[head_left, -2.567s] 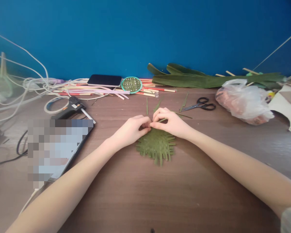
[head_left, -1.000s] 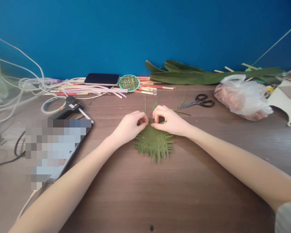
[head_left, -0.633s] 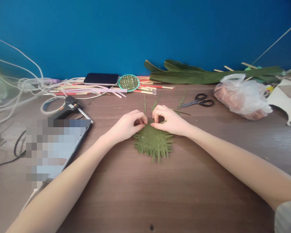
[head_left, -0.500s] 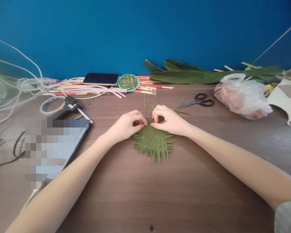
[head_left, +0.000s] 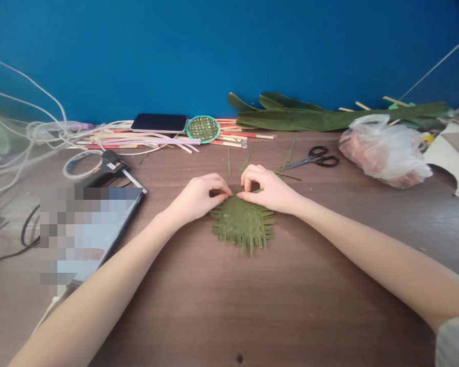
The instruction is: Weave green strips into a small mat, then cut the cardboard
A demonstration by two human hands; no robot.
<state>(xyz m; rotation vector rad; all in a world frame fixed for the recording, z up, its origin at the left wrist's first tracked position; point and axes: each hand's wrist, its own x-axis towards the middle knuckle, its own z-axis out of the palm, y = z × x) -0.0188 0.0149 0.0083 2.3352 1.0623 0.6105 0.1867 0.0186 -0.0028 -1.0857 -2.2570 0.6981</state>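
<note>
A woven mat of green leaf strips (head_left: 241, 221) lies flat on the brown table, loose strip ends sticking out at its sides and near edge. At its far edge, left of the middle, my left hand (head_left: 202, 198) pinches it between thumb and fingers. My right hand (head_left: 265, 188) is closed in a pinch on the same far edge, just to the right, the two thumbs close together. Part of the mat's far edge is hidden by the fingers. Beyond my hands lie a few cut leaf strips (head_left: 229, 163) and black-handled scissors (head_left: 316, 157).
At left are a tablet (head_left: 110, 239), a glue gun (head_left: 110, 165), a tape roll (head_left: 71, 165) and tangled white cables. Along the blue wall stand a phone (head_left: 158, 123), a teal-rimmed woven disc (head_left: 203, 129), long leaves (head_left: 298, 121) and a plastic bag (head_left: 386, 153).
Almost nothing differs. Both hands keep their pinch on the mat's far edge, and the whole view has shifted very slightly.
</note>
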